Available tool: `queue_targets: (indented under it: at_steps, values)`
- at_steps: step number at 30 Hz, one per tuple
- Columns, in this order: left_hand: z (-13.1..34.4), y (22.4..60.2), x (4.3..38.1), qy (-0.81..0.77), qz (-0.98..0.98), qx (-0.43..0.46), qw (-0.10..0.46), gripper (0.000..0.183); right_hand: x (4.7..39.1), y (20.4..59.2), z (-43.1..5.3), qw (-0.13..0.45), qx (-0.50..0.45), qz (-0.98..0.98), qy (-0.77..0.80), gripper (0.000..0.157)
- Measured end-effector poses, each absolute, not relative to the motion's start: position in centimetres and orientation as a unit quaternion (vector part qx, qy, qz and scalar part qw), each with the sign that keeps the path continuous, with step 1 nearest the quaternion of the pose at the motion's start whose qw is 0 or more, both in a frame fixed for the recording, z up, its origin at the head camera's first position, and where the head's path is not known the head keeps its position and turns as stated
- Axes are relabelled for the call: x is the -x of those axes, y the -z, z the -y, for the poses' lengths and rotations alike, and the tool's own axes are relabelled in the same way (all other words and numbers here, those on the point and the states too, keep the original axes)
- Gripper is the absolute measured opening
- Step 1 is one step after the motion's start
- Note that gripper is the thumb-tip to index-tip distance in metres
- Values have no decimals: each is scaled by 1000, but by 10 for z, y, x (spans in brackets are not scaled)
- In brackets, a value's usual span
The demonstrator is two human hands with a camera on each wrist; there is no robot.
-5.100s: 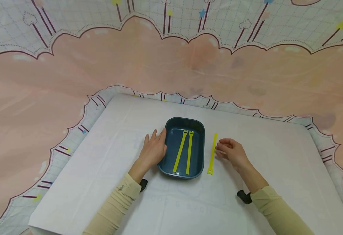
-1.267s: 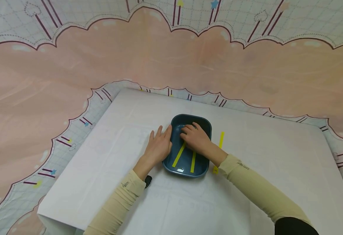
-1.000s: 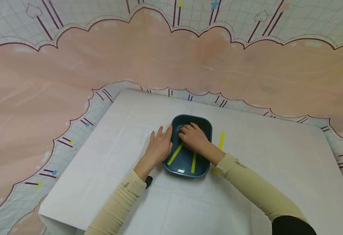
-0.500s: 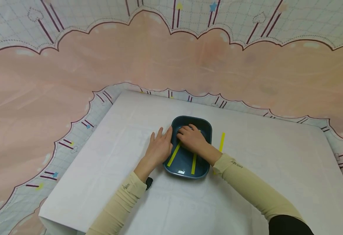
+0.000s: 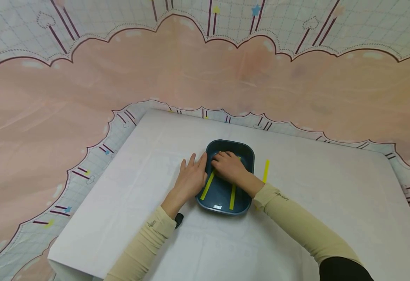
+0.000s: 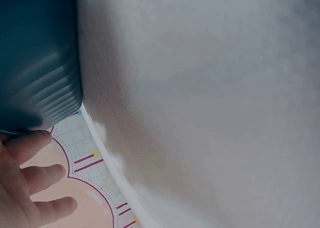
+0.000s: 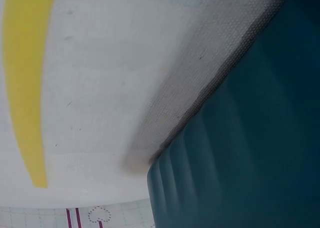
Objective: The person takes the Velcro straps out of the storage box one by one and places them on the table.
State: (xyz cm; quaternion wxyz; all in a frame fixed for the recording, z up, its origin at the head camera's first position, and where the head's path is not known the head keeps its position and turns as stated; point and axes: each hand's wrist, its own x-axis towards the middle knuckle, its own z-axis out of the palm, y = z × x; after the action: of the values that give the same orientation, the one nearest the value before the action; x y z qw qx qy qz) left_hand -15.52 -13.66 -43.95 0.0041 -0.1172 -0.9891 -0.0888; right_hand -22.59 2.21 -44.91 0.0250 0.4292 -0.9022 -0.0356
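Observation:
A dark blue rectangular tray (image 5: 222,201) sits on the white tabletop. My left hand (image 5: 191,179) rests against its left rim with fingers extended; the left wrist view shows a fingertip at the tray's edge. Inside the tray, my right hand (image 5: 230,168) has curled fingers over the upper end of a yellow hook-and-loop cable tie (image 5: 207,187) and pinches it. The fingertips and the tie's head are hidden. A second yellow tie (image 5: 232,197) lies under the right hand, partly covered. Outside, to the tray's right, a third tie (image 5: 266,171) is partly behind the sleeve.
The white table (image 5: 148,156) extends on all sides of the tray. A patterned pink and white cloth (image 5: 205,78) hangs behind it. A small black device (image 5: 179,219) is on the left wrist, and the right forearm crosses over the tray's right rim.
The right hand has moved from beside the outer tie into the tray, then slightly left. The left tie's lower end has swung left. The left hand has stayed at the rim.

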Motion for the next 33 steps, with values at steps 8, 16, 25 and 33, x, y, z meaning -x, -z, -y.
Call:
queue_targets:
  at_steps: [8, 16, 25, 33]
  values:
    - [137, 440, 155, 87, 989, 116, -1, 58, 228, 450, -18, -19, -412, 911, 8, 31]
    - [138, 441, 154, 84, 989, 123, 11, 59, 229, 452, -14, -47, -403, 914, -9, 34]
    - [138, 440, 155, 82, 989, 124, 13, 59, 230, 450, -12, -66, -392, 917, -31, 33]
    - [138, 440, 154, 84, 989, 125, 9, 59, 229, 449, -11, -64, -400, 914, -33, 32]
